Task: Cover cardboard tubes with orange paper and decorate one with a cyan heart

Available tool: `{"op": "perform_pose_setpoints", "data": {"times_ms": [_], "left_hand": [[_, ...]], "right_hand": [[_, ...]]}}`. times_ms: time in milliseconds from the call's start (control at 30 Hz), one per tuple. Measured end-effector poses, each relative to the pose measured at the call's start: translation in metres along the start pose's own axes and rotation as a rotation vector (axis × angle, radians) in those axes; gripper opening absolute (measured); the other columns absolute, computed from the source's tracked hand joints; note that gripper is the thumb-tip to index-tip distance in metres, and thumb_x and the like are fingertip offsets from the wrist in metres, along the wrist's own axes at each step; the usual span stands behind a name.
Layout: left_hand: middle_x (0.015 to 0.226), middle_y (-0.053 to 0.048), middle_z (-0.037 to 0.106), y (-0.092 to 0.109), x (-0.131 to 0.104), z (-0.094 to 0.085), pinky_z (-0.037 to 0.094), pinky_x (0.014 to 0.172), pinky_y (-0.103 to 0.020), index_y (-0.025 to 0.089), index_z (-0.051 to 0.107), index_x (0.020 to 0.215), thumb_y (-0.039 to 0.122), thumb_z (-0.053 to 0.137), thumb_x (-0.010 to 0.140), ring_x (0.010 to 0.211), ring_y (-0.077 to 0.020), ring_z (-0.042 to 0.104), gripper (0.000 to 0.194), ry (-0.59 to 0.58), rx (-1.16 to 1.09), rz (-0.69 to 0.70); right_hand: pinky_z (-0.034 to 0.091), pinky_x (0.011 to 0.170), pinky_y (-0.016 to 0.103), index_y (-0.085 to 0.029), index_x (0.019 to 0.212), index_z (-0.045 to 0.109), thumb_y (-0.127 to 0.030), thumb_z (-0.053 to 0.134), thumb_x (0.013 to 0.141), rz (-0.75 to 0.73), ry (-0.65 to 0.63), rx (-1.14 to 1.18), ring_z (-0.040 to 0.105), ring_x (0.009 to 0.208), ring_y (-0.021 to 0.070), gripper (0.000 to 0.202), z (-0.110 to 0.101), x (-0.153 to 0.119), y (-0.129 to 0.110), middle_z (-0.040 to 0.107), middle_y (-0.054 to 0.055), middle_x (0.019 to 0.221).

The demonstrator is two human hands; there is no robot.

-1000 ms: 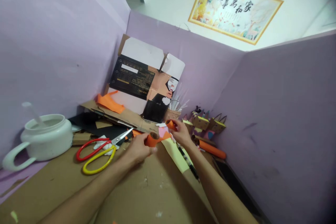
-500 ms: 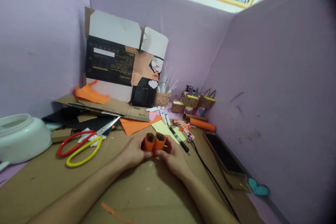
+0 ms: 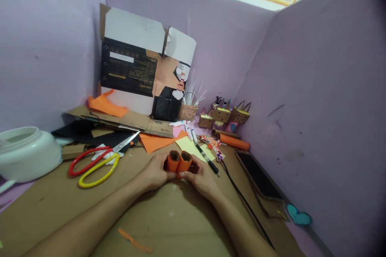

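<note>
Two short orange tubes with brown inner walls stand upright side by side, touching, above the cardboard sheet. My left hand [image 3: 157,172] is closed on the left orange tube [image 3: 173,162], its thumb low on the front. Around the right orange tube [image 3: 183,163] the fingers of my right hand [image 3: 201,176] are wrapped, thumb at its lower front. The fingers behind the tubes are partly hidden. Scissors with one red and one yellow handle [image 3: 101,176] lie to the left of my left hand. A black marker [image 3: 208,160] rests just beyond my right hand.
A white pot [image 3: 27,156] stands at the left edge. Orange paper [image 3: 159,141], yellow paper [image 3: 187,146] and white markers [image 3: 191,133] lie behind the hands. A glue gun [image 3: 214,147] trails a black cable on the right. An orange strip [image 3: 134,241] lies in front.
The camera view has shifted slightly. The right tube leans a little more toward the left one at its base, and both hands keep their hold.
</note>
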State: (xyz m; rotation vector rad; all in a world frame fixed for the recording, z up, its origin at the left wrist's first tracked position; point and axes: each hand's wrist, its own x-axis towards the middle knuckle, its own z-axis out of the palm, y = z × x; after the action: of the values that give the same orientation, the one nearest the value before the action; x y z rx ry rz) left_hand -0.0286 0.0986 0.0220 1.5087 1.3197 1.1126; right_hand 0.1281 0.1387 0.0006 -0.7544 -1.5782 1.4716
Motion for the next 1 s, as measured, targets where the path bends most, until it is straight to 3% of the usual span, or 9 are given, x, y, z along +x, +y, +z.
{"op": "perform_pose_setpoints", "data": {"times_ms": [733,1000], "left_hand": [[0.072,0.004,0.057,0.005,0.001,-0.001,0.042,0.066,-0.025,0.016,0.059,0.075,0.019,0.069,0.058,0.069,-0.0149,0.051,0.020,-0.011,0.068,0.018],[0.072,0.003,0.055,-0.005,0.003,-0.001,0.042,0.066,-0.026,0.014,0.058,0.076,0.022,0.069,0.058,0.069,-0.0152,0.050,0.023,-0.007,0.103,0.018]], "right_hand": [[0.045,0.076,0.029,-0.020,0.090,0.061,-0.009,0.069,0.058,-0.008,-0.018,0.000,0.058,0.081,0.0183,0.035,0.001,0.000,0.001,0.064,-0.001,0.086],[0.045,0.077,0.029,-0.019,0.090,0.060,-0.010,0.071,0.055,-0.025,-0.040,-0.001,0.058,0.082,0.0179,0.037,0.000,0.001,0.003,0.064,-0.001,0.086]]}}
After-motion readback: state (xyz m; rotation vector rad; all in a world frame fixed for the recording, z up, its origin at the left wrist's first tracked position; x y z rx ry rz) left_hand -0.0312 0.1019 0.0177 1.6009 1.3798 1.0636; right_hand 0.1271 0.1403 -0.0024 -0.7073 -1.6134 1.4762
